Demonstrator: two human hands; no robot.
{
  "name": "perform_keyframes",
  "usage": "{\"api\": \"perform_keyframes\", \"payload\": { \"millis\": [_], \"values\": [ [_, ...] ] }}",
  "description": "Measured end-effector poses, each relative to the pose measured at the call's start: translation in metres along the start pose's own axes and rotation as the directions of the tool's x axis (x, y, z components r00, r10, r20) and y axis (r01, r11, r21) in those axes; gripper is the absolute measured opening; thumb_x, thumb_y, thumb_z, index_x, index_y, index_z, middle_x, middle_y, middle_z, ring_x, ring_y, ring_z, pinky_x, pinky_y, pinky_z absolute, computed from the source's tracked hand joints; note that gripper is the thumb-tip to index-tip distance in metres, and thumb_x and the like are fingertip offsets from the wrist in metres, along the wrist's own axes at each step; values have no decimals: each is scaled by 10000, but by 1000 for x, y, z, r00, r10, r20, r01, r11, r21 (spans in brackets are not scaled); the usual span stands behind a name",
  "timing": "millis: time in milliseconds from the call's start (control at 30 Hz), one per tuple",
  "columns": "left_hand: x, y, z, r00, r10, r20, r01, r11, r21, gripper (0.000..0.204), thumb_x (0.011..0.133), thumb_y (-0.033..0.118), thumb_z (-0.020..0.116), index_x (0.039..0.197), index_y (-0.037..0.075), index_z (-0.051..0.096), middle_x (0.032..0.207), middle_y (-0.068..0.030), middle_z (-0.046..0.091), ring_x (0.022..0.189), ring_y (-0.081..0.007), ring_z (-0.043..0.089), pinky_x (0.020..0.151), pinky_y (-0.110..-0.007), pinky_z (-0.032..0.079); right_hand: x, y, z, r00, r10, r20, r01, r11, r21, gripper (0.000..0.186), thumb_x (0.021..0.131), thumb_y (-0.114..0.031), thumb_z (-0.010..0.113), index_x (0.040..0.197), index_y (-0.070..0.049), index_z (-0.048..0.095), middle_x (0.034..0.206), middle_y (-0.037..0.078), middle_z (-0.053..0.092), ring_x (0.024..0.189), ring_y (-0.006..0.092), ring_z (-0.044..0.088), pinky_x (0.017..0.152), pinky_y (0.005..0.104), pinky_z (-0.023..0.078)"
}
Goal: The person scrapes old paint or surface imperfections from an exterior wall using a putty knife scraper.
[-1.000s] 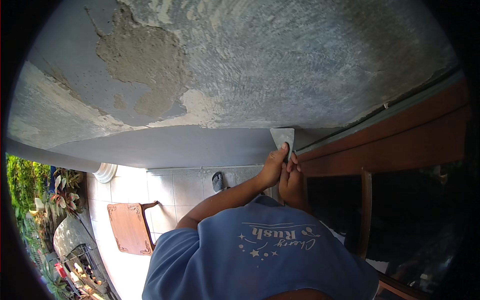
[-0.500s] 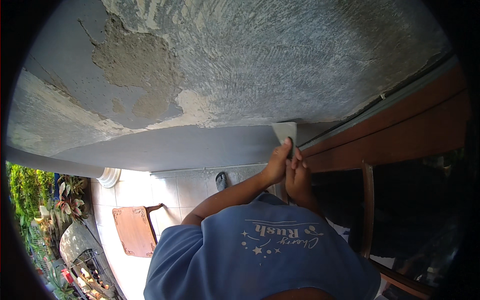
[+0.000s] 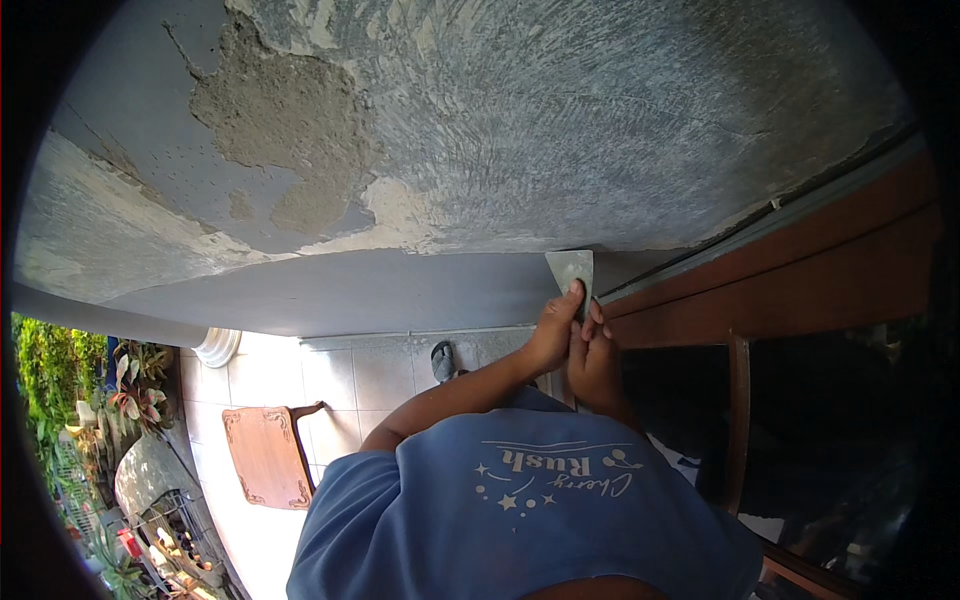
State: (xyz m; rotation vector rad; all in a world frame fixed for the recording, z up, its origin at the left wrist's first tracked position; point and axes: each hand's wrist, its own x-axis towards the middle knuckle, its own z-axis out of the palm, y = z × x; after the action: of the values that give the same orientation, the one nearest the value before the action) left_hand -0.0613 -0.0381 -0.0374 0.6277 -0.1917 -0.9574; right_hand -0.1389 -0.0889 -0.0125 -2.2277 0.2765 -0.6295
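Relative to the frame one second earlier, the scraper, the left hand and the right hand lie slightly farther right, toward the wooden frame. The wall occupies the upper field: rough, streaked grey plaster above a smooth grey band, with a crumbly brown patch toward its upper left corner. The brown frame bounds the wall's right edge, with dark glass below it. A blue shirt with pale lettering covers the wearer's torso. Light floor tiles meet the wall's lower edge; on them, at left, stands a wooden stool with carved corners. A pale column base stands near the floor's upper left corner, and a foot in a dark sandal rests near its upper edge. The left hand grasps the scraper, thumb upon it; the right hand is drawn up against the left, its hold hidden. The scraper's pale blade lies near the wall's lower right corner, its edge at the boundary between plaster and smooth band.
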Motion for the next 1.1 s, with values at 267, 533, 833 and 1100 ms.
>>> {"api": "perform_keyframes", "payload": {
  "millis": [267,533,833,1100],
  "values": [
    [5,-1,9,996,-63,58,58,995,80,544,895,480,319,708,18,537,502,-46,426,651,-195,565,688,-295,457,-2,9,-4,995,87,46,-87,996,-7,351,832,-72,475,1132,93,396,869,231,502,823,360,537,725,379,412],
    [4,-1,-8,998,14,69,-17,999,44,557,888,502,309,721,19,531,522,-50,424,670,-201,560,705,-302,447,4,-1,-4,992,83,91,-80,996,-41,345,833,-70,476,1144,64,407,826,206,509,772,334,557,673,356,437],
    [-3,8,-22,986,162,34,-160,986,-44,542,896,494,278,723,33,506,532,-57,447,702,-224,561,680,-330,449,12,6,19,977,94,193,-119,985,123,339,834,-73,469,1151,36,422,839,210,512,820,365,554,674,365,444],
    [-4,7,-9,999,-48,21,40,962,269,590,904,482,277,678,22,568,519,-55,470,621,-178,551,650,-256,426,-1,0,5,993,104,64,-103,995,-16,339,826,-55,471,1123,96,405,768,197,479,763,353,539,667,370,411]
  ]
}}
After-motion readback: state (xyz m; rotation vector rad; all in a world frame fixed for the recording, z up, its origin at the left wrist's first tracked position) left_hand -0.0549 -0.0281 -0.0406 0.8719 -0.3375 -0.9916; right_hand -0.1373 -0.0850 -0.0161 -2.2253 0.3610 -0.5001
